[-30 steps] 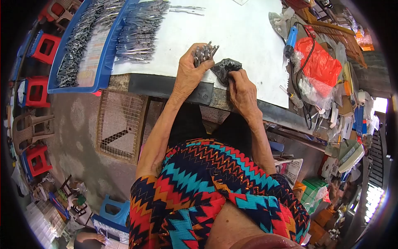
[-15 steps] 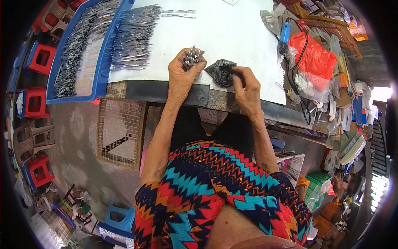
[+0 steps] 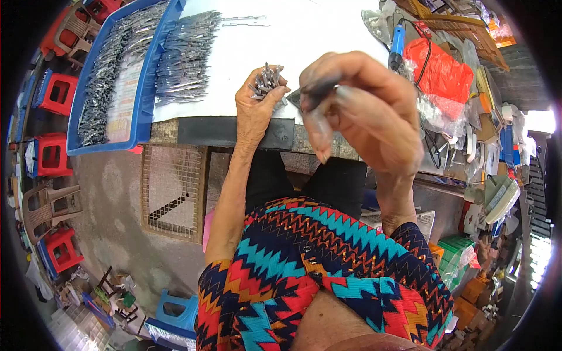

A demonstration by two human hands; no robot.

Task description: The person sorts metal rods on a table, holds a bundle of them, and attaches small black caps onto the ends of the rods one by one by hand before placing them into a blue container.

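Note:
My left hand (image 3: pixel 257 106) is wrapped round a bundle of thin metal pieces (image 3: pixel 267 80), their ends sticking up above the table's front edge. My right hand (image 3: pixel 366 108) is raised close to the camera, its fingers bent together and darkened at the tips; whether something small is between them I cannot make out. Behind it, the black plastic bag (image 3: pixel 295 98) shows only at its left part. Many thin metal pieces (image 3: pixel 186 55) lie in a row on the white table sheet (image 3: pixel 246 47), beside the blue tray (image 3: pixel 144 105), which holds more of them.
At the table's right are a blue handheld tool (image 3: pixel 398 44) with a black cable, a red plastic bag (image 3: pixel 439 67) and clear bags. A wire-mesh frame (image 3: pixel 172 193) leans below the table edge. Red stools (image 3: pixel 52 155) stand at the left.
My right hand has left the black bag and risen towards the camera, now covering most of the bag. My left hand still holds its bundle, which is tilted slightly differently.

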